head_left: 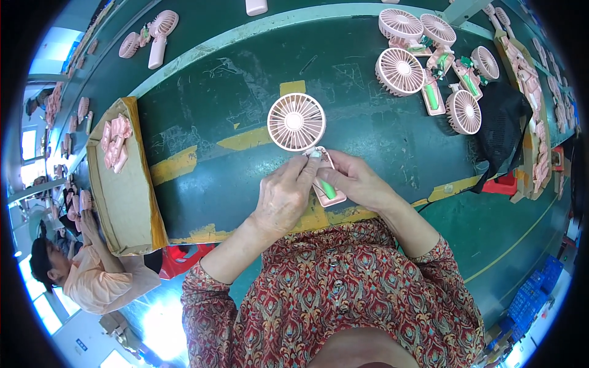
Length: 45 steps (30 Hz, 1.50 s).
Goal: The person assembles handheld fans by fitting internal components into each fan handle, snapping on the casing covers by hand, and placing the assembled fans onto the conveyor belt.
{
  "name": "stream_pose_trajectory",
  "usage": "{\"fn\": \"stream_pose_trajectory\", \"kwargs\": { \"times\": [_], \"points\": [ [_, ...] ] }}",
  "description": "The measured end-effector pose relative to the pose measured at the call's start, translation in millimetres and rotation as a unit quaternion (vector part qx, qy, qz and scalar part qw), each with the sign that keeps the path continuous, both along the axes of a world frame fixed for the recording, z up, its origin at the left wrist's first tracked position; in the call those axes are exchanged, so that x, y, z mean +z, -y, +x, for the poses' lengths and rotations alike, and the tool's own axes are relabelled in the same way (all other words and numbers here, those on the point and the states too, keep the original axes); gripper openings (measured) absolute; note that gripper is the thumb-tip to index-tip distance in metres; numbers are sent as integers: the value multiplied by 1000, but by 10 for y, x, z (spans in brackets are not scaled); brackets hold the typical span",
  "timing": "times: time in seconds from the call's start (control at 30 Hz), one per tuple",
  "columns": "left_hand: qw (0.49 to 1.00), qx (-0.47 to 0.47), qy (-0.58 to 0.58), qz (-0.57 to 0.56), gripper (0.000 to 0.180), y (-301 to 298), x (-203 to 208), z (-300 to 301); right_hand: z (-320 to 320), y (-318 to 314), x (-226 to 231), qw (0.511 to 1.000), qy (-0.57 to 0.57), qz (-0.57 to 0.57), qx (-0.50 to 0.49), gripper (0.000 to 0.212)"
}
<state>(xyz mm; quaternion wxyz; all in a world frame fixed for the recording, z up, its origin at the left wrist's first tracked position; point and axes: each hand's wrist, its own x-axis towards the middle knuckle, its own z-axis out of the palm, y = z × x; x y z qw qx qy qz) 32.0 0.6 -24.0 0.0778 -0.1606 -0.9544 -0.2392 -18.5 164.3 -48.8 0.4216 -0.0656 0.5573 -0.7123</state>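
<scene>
A pink handheld fan (296, 122) lies in front of me on the green table, its round grille pointing away and its handle toward my body. The handle is opened up, showing a green battery (329, 190) inside the pink shell. My left hand (286, 190) is closed at the neck of the fan, its thumb and fingers pressed together there. Around the right side of the handle wraps my right hand (359, 183), its thumb over the open shell. What the left fingertips pinch inside the handle is hidden.
Several opened fans (399, 72) with green batteries and circuit boards lie at the far right, beside a black cloth-like bundle (500, 122). A cardboard tray (126, 190) with pink shell parts (116, 142) stands at left. Another person (92, 270) works beyond it.
</scene>
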Motion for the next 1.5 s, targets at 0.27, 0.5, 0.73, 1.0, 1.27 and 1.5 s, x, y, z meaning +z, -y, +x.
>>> {"fn": "stream_pose_trajectory", "kwargs": {
  "times": [0.27,0.5,0.73,1.0,1.27,1.5],
  "points": [
    [998,-26,-6,-56,47,-54,56,-23,-22,-5,15,1000,10,3,5,24],
    [997,-36,9,-65,46,-73,72,-43,-33,9,-1,999,30,-3,-10,24],
    [996,-43,48,-65,41,-93,138,-91,-15,22,-3,1000,26,6,-13,24],
    [999,-27,29,-16,38,-63,69,-81,-4,36,-53,998,58,-1,-21,24],
    [996,-31,42,-73,47,-95,84,-56,16,50,-68,998,47,6,-42,26],
    [994,-44,58,-81,36,-91,155,-95,37,52,-71,995,-79,48,-40,30]
  ]
}}
